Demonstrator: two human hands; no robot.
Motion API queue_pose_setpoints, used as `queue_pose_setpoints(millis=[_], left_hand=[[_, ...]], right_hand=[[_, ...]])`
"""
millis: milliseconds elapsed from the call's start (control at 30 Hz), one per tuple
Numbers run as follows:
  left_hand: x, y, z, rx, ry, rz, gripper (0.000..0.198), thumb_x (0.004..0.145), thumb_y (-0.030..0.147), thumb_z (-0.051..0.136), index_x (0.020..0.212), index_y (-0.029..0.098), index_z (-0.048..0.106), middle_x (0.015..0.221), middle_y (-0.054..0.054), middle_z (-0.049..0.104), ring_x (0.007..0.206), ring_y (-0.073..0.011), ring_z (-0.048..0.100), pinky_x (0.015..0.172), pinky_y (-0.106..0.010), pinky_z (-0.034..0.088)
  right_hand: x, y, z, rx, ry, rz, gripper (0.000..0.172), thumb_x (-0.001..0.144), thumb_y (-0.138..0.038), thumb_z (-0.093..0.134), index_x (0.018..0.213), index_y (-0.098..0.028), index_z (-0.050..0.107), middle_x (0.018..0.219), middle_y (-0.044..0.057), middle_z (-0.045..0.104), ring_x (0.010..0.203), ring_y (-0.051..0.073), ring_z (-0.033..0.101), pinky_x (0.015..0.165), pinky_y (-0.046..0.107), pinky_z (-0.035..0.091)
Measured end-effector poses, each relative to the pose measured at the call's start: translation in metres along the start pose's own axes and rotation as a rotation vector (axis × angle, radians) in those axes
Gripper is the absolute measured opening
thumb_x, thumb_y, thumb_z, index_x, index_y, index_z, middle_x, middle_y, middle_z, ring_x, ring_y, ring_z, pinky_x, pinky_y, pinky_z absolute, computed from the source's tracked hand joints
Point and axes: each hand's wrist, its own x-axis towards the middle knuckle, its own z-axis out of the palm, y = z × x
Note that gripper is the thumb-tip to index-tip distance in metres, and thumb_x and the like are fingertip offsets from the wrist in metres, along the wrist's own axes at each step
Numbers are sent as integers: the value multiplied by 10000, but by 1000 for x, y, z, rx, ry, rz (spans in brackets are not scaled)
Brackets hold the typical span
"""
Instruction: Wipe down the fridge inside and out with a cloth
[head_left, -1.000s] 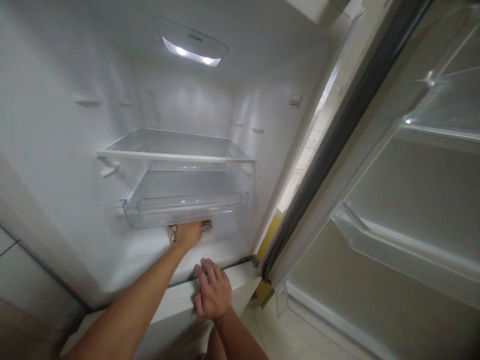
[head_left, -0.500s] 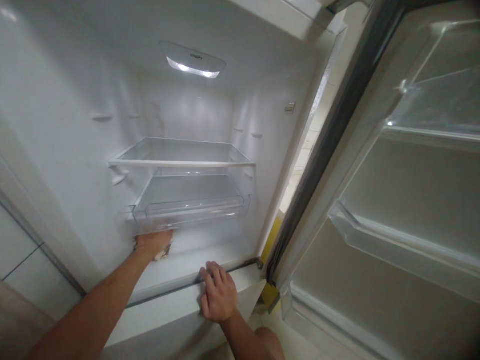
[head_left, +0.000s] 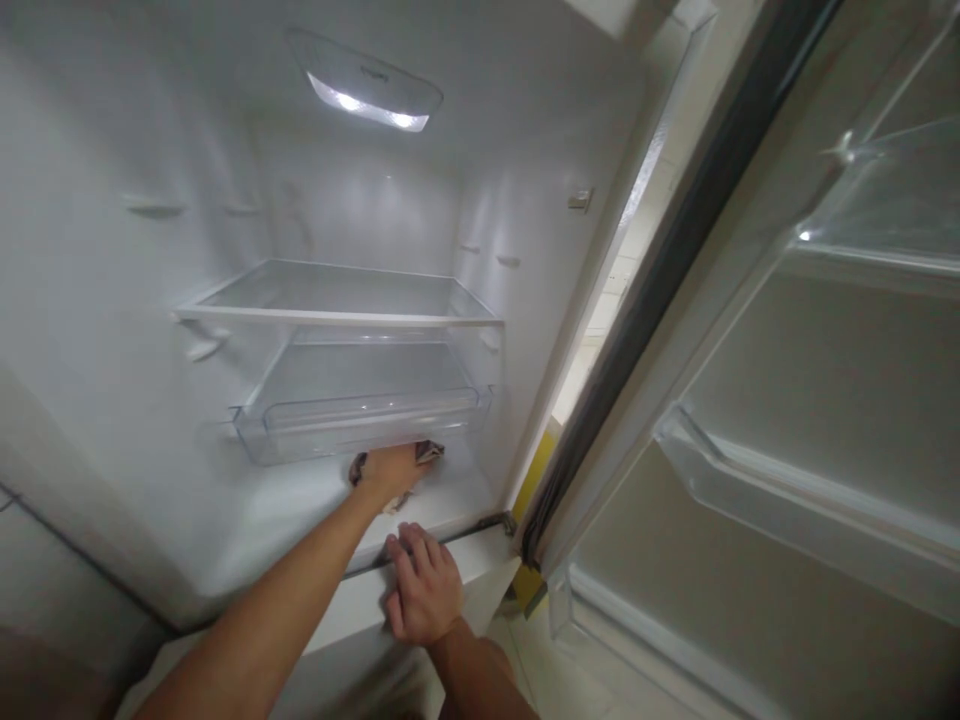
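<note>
My left hand reaches into the open fridge, low under the clear drawer. It is closed on a crumpled dark-and-light cloth, pressed against the white fridge floor; parts of the cloth stick out around the fingers and palm. Nearer to me, my right hand rests on the top edge of the white lower front, its fingers slightly bent and a little apart. Nothing is held in it.
Above the drawer sits a glass shelf, and a lit lamp is on the ceiling. The fridge door stands open on the right, with clear door bins and a dark gasket. Tiled wall is at the left.
My left hand has slid the cloth rightward across the fridge floor, from the left side to right of the middle. My right hand stays on the edge. The view has shifted slightly.
</note>
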Motion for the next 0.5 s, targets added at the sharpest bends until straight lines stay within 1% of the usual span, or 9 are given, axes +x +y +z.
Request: queue_pose_setpoints(millis=[33,100,200,267,367,500], left_hand=[[-9,2,1,1,2,22,443,1001,575,651,1272,227,695,1286,-117,733,1179,-289,704,1005,-424,550],[-29,1,-1,-1,3,60,431,980,626,633,1204,267,711,1212,-87,771,1155,-288,727,952,-364,532],[-60,-15,-9,4,2,57,423,955,663,635,1169,307,710,1185,-46,789,1139,-269,743,888,-315,514],[-83,-29,-15,22,13,13,431,949,672,636,1159,302,708,1188,-48,790,1139,-268,744,870,-304,504],[-120,-54,-20,73,56,-92,433,987,659,585,1159,278,699,1192,-66,779,1125,-269,741,872,-307,500],[-165,-82,-24,174,119,-260,483,1052,600,494,1302,217,650,1256,-136,736,1176,-303,720,914,-340,510]], right_hand=[[1,0,-1,-1,-24,8,770,856,-427,590,1582,-186,506,1563,157,576,1415,351,522,1019,442,530],[3,-2,-5,-2,-68,26,770,837,-384,601,1576,-188,519,1554,155,578,1399,351,521,1036,450,520],[7,-4,-12,6,-92,58,718,807,-312,607,1514,-192,581,1526,148,594,1367,338,529,1056,449,507],[9,-6,-16,19,-94,70,697,794,-271,605,1487,-191,604,1526,139,593,1377,328,518,1076,439,497],[13,-9,-24,35,-115,79,697,803,-225,597,1499,-182,599,1545,131,579,1404,315,495,1118,427,473],[18,-13,-34,52,-152,113,666,844,-194,592,1510,-197,597,1535,116,587,1404,296,492,1169,418,440]])
